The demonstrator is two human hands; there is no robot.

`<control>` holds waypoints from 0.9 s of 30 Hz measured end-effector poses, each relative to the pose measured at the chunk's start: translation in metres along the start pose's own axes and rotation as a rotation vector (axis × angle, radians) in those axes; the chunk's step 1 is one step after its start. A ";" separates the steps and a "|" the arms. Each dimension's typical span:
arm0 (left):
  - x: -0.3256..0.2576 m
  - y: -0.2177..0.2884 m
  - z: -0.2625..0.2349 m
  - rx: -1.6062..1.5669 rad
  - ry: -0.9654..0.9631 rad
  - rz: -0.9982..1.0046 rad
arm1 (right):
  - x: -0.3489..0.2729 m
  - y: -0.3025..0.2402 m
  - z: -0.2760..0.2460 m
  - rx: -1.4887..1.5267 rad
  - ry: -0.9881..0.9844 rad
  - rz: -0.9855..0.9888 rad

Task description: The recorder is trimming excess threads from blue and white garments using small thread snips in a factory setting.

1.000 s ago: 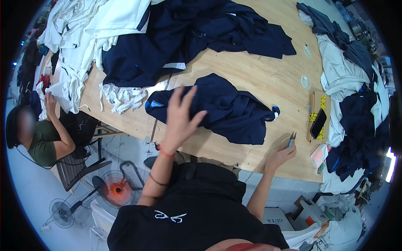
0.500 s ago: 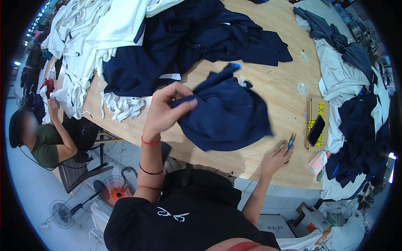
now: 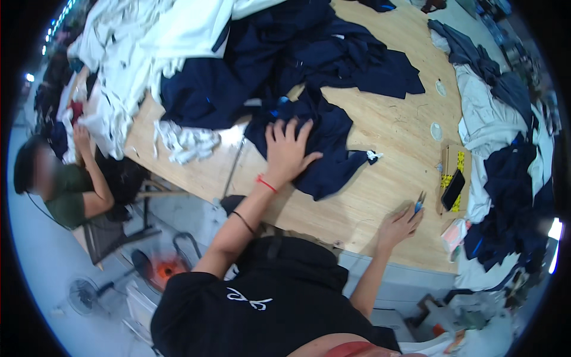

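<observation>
One navy garment point(image 3: 324, 140) now flattened under left hand point(image 3: 287, 152).

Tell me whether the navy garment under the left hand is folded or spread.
Spread, roughly: the navy garment lies loose and rumpled on the table, left hand flat on it.

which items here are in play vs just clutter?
In play: left hand flat on navy garment; right hand holding snips.
Lying about: navy pile, white pile, white scraps, phone, table.
</observation>
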State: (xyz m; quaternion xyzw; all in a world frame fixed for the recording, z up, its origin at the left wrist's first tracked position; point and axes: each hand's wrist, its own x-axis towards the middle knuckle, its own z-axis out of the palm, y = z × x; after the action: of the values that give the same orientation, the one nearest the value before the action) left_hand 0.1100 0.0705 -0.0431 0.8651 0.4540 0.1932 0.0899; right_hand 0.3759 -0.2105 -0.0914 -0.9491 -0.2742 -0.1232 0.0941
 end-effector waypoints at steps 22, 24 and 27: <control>-0.092 -0.007 -0.025 -0.102 0.032 -0.072 | 0.011 -0.144 0.011 0.536 0.050 -0.736; -0.088 -0.019 -0.028 -0.024 0.093 -0.137 | 0.003 -0.166 0.020 0.568 -0.095 -0.829; -0.078 -0.039 -0.026 -0.284 0.238 -0.112 | -0.028 -0.182 0.025 0.193 -0.174 -0.878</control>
State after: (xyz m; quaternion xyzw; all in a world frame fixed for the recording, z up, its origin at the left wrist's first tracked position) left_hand 0.0297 0.0288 -0.0518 0.7881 0.4770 0.3512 0.1674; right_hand 0.2588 -0.0672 -0.1026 -0.7366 -0.6678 -0.0449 0.0975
